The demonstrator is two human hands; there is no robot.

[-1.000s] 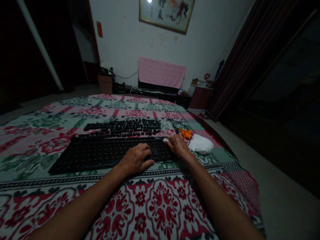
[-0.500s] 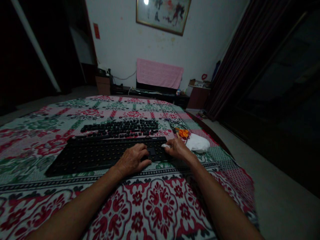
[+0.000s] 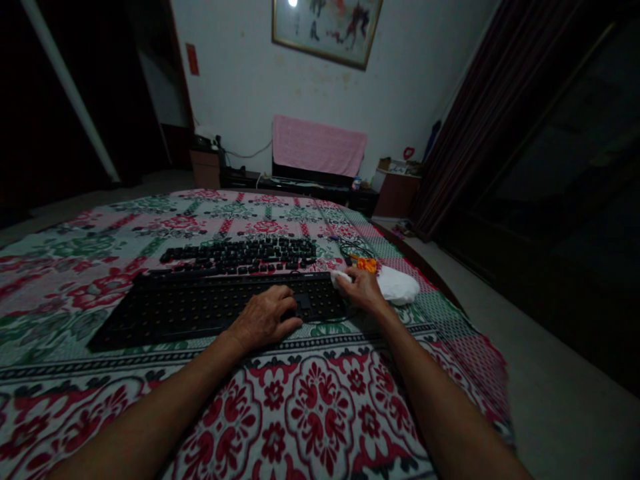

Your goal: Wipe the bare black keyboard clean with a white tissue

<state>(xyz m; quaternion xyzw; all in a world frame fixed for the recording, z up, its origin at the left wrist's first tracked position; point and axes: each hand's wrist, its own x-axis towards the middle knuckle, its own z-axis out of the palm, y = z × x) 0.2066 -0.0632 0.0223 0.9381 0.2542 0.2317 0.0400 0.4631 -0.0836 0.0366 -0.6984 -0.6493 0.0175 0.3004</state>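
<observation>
A black keyboard with its keycaps off lies on the patterned cloth, bare switch posts showing. My left hand rests on its middle near the front edge, thumb held apart from the loosely bent fingers. Pinched in my right hand is a white crumpled tissue, at the keyboard's far right corner. Removed keycaps are laid out in rows just beyond the keyboard. Beside my right hand sit an orange object of unclear kind and a white bundle, perhaps a plastic bag.
The floral cloth covers the wide surface under everything. A dark coiled cable lies behind the orange object. Across the room are a low dark stand with a screen under a pink towel, a framed picture and dark curtains.
My right hand with the tissue has moved slightly away from me and to the right, from the keyboard's right-hand keys to its far corner. My left hand has stayed nearly in place.
</observation>
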